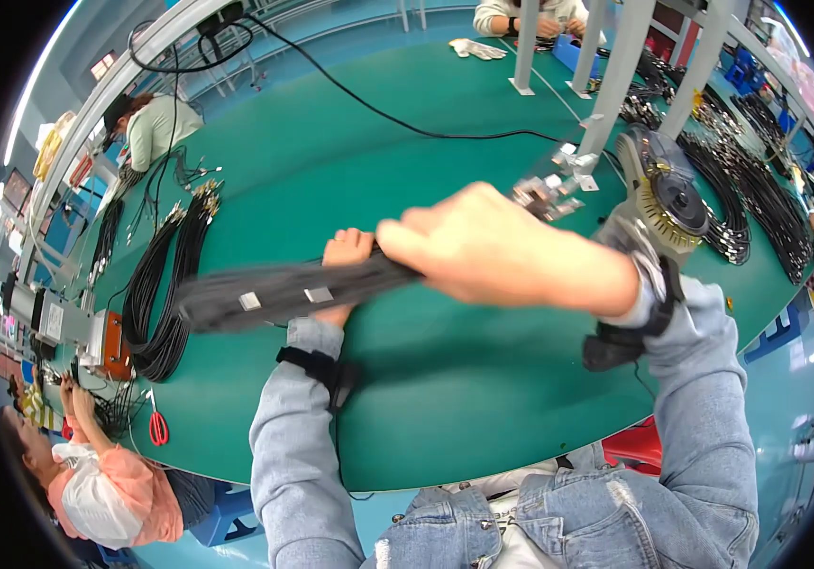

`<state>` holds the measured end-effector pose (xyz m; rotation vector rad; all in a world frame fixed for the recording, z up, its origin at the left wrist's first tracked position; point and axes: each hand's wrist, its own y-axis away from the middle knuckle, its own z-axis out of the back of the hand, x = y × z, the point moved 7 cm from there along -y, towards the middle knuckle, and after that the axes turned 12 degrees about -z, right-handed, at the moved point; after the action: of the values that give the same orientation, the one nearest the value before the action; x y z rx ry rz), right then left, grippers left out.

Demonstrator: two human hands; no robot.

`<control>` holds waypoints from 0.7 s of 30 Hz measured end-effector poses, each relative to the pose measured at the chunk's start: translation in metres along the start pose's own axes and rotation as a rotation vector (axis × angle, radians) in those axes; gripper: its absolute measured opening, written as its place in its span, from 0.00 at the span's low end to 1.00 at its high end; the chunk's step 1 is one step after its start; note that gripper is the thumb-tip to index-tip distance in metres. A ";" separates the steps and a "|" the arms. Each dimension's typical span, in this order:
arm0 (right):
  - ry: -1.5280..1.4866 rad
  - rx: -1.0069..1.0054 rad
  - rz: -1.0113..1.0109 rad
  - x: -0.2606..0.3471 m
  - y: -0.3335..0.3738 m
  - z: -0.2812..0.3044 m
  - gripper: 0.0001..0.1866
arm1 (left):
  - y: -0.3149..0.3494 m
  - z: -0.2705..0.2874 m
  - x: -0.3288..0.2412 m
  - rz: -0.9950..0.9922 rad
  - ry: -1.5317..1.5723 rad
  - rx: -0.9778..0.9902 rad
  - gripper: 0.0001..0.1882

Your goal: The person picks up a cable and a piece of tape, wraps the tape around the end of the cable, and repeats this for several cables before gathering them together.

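Observation:
A thick bundle of black cables [283,294], blurred by motion, is held above the green table, with two small white labels on its near side. My right hand [483,247] is closed round its right part. Metal connector ends [551,194] show beyond that hand; whether they belong to the bundle is hard to tell. My left hand [348,249] is wrapped round the bundle from behind: curled fingers show above it, the wrist below, and the palm is hidden.
Beyond my right wrist stands a grey device with a yellow toothed disc [677,199]. More cable bundles lie left [174,284] and right [748,199]. Red-handled scissors [157,427] and an orange-brown box [111,343] are at the left. Metal posts [620,81] rise at the back. Co-workers sit around the table.

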<state>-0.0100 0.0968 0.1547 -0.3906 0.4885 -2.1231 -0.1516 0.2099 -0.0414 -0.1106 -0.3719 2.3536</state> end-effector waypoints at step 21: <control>0.047 0.437 -0.281 0.002 0.171 -0.109 0.14 | 0.136 0.120 -0.237 -0.413 0.707 0.478 0.25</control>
<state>0.0609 0.0272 -0.0219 -0.1644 -0.0154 -2.4357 -0.0923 -0.0746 0.0257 -0.5558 0.4674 1.7867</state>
